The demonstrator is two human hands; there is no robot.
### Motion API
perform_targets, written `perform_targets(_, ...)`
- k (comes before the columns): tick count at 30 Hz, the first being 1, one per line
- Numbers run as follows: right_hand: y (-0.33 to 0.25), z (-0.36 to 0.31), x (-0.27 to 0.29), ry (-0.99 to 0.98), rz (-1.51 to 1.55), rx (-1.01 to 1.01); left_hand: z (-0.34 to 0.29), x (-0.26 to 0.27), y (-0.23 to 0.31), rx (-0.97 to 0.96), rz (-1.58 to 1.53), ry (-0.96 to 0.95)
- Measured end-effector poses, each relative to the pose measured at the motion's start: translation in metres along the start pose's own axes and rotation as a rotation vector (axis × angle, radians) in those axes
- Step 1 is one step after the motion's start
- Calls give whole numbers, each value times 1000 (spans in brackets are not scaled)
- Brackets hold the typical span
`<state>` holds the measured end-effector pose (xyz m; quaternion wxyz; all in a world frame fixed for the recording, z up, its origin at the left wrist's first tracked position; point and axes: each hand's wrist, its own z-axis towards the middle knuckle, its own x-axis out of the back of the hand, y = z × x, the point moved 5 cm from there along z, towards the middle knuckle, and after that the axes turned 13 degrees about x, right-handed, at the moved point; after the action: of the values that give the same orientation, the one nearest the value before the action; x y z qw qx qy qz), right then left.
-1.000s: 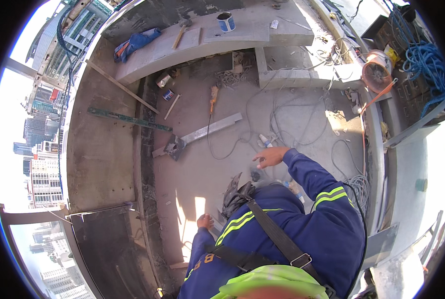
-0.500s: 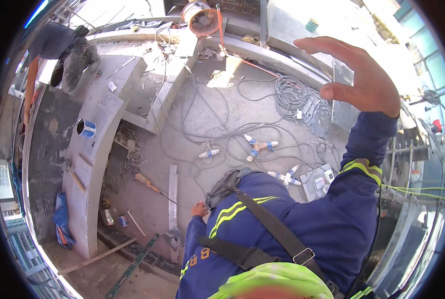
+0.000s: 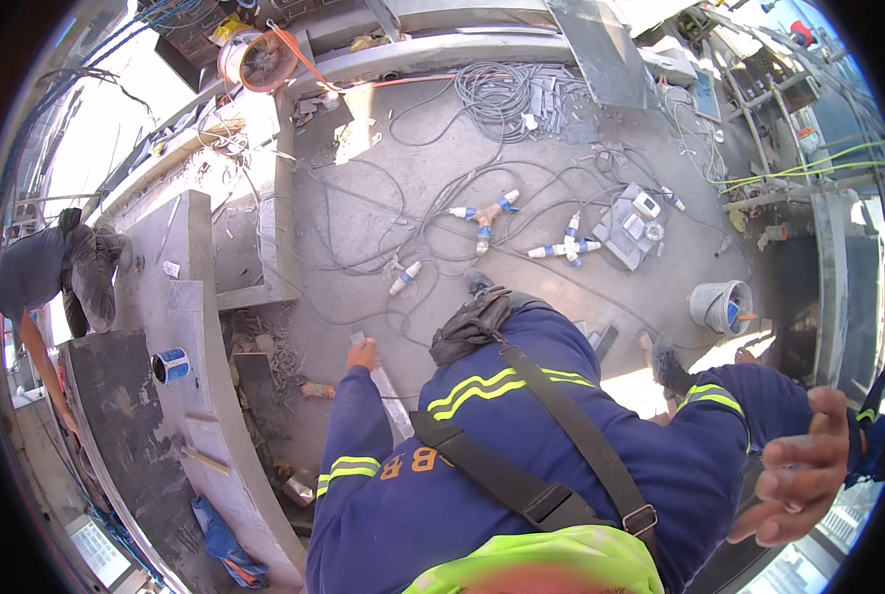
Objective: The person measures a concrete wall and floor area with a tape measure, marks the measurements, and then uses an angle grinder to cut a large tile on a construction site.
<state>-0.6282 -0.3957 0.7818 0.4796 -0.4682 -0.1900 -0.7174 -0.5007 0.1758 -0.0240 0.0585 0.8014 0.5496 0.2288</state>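
Observation:
My left hand hangs low at my side, over a long pale strip on the floor. Its fingers look loosely apart, and nothing shows in them. Raised at the lower right is my right hand, close to the camera, with its fingers bent but apart and nothing held. A dark pouch sits at the front of my navy jacket. Ahead on the floor lie a white and blue three-way connector, a second branched connector and a grey socket box.
Looped grey cable lies beyond the connectors. An orange fan stands far left. On the right is a white bucket. A blue-white can rests on the left ledge, where another person crouches.
My right hand has swung from the upper right down to the lower right. My view has turned rightward, bringing the bucket into sight. My left hand appears farther up and left.

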Motion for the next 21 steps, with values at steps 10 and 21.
perform_targets(10,100,-9,-50,5,116,497,-64,-103,100,-112,-11,49)
perform_targets(21,236,-36,18,305,482,724,1,-99,124,-338,591,358)
